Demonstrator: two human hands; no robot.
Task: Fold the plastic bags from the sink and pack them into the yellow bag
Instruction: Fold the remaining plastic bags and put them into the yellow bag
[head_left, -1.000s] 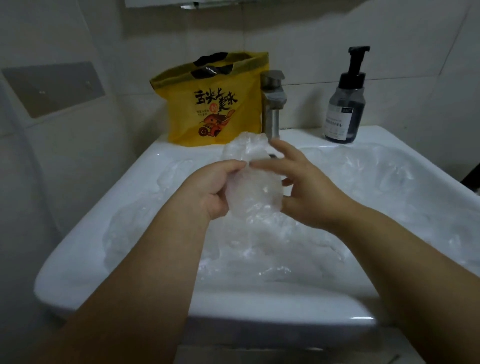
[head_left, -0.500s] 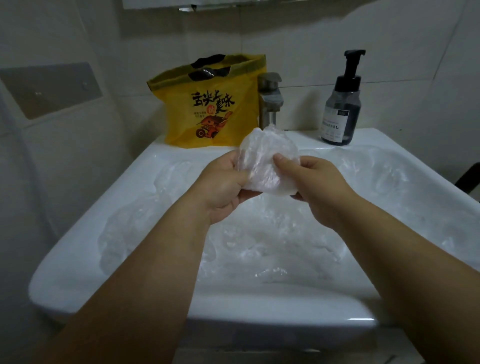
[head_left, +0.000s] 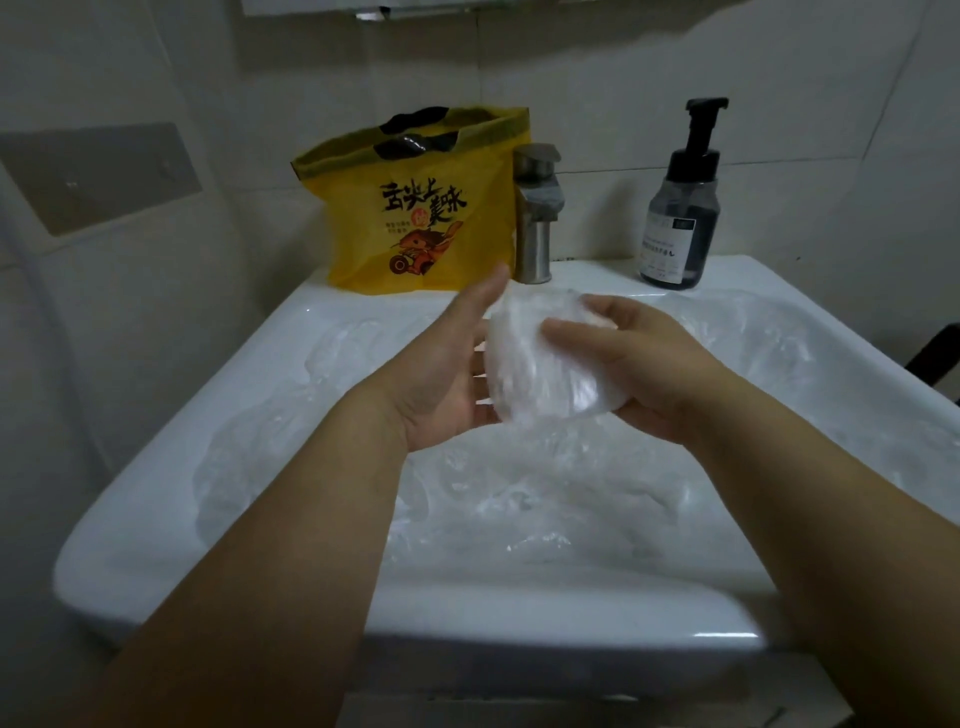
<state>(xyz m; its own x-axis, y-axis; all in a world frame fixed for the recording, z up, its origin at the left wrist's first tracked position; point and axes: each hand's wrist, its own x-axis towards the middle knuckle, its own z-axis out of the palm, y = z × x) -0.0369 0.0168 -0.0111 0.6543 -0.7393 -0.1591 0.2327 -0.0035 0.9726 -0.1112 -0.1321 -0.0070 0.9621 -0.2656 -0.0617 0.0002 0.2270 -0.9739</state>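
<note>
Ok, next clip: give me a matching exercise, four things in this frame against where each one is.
1. yellow printed plastic bag
2. dark pump soap bottle
3. folded clear plastic bag
4. brushed metal tap

A. middle of the back ledge of the white ceramic sink
B. gripped by the right hand, against the left hand
C. back ledge, left end
D. back ledge, right end

Pairs: 1-C, 2-D, 3-B, 4-A.
</note>
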